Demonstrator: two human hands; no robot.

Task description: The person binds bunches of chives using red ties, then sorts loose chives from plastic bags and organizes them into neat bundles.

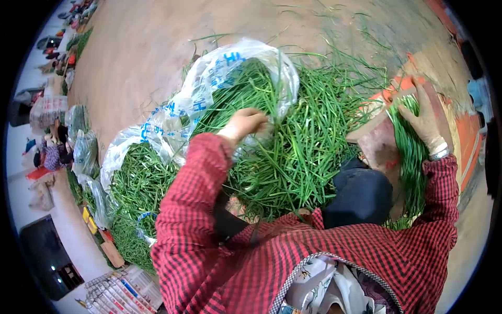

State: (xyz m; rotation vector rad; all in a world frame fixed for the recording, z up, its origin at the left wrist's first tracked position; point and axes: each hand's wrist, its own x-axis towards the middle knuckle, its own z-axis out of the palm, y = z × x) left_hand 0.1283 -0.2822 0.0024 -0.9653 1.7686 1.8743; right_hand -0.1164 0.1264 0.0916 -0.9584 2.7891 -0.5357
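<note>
Green bundle of long, thin stalks with pale ends [411,157]: lies to your right, its pale ends at your right hand [424,118] and its green lengths trailing back toward your body, just inside your right forearm.

Right hand: your fingers and thumb bend partway around the bundle near its pale ends, keeping hold of it.

Left hand [248,121]: fingers curled inward, well apart from the bundle, over the near side of the bag's mouth; motion blur hides whether you grip any stalks.

Loose heap of tangled green stalks [303,162]: spreads between your two hands, running from the bag's mouth back to your legs, with stray strands scattered beyond it.

Clear plastic bag with blue lettering [178,118]: sprawls ahead and to the left, its mouth gaping around more green stalks, just beyond your left hand.

Reddish-brown flat slab [379,144]: sits at the bundle's left side, between it and the heap, beyond your dark-trousered knee [363,193].

Red-and-black checked shirt [361,256]: covers both your arms, the right sleeve beside the bundle, the left reaching across toward the bag.

Brown floor [136,57]: stretches beyond the bag, strewn with stalks near the heap.

White printed stack [123,290]: stands at your far left, well apart from both hands.
</note>
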